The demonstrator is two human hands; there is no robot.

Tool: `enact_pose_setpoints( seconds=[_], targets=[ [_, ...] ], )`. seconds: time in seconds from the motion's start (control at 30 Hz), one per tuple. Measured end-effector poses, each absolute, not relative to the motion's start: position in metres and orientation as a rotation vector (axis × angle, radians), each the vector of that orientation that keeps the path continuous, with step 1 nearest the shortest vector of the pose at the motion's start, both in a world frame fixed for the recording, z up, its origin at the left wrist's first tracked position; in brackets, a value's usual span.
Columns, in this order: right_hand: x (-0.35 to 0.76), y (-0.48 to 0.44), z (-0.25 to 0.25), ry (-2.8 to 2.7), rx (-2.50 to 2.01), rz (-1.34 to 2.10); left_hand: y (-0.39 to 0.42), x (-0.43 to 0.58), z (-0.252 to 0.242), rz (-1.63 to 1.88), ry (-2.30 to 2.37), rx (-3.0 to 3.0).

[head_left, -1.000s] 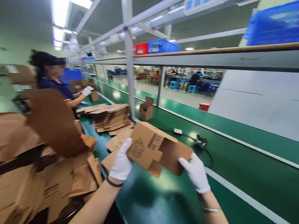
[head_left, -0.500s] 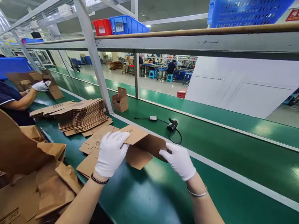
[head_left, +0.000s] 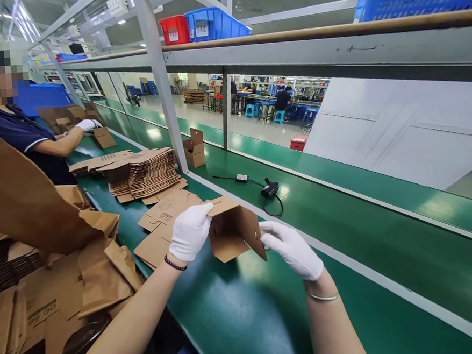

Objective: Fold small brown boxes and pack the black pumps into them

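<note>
I hold a small brown cardboard box (head_left: pixel 234 232), partly folded and open toward me, just above the green conveyor belt (head_left: pixel 370 243). My left hand (head_left: pixel 190 231), in a white glove, grips its top left flap. My right hand (head_left: pixel 291 247), also gloved, touches the box's right side panel at its lower edge. Flat unfolded box blanks (head_left: pixel 161 214) lie on the belt right behind the box.
A tall stack of flat blanks (head_left: pixel 144 172) sits farther left, a folded open box (head_left: pixel 194 147) by a grey frame post (head_left: pixel 164 90). A black device with cable (head_left: pixel 270 189) lies on the belt. A co-worker's gloved hand (head_left: pixel 87 125) handles a box. Brown paper (head_left: pixel 40 212) piles at left.
The box has been turned and folded further, its open side now facing me. My right hand slid down its right panel. The view shifted slightly right.
</note>
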State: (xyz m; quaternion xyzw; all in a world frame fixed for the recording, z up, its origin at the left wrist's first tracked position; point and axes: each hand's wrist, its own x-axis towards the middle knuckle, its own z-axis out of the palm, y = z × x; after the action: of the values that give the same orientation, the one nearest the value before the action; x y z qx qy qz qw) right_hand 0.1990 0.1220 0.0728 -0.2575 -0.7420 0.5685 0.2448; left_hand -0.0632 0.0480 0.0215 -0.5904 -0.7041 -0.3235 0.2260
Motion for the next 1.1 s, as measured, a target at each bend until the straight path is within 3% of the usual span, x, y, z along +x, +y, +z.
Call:
enact_pose_setpoints(
  seconds=[0.4, 0.83, 1.1],
  targets=[
    [0.193, 0.128, 0.053, -2.149, -0.863, 1.226, 0.043, -0.05, 0.021, -0.689, -1.998, -1.559],
    [0.217, 0.146, 0.045, -2.282, -0.852, 0.527, 0.049, -0.043, 0.01, -0.878, -2.009, -1.651],
    [0.282, 0.211, 0.035, -1.923, -1.609, 0.008, 0.047, -0.049, 0.013, -1.11, -2.181, -1.584]
  ],
)
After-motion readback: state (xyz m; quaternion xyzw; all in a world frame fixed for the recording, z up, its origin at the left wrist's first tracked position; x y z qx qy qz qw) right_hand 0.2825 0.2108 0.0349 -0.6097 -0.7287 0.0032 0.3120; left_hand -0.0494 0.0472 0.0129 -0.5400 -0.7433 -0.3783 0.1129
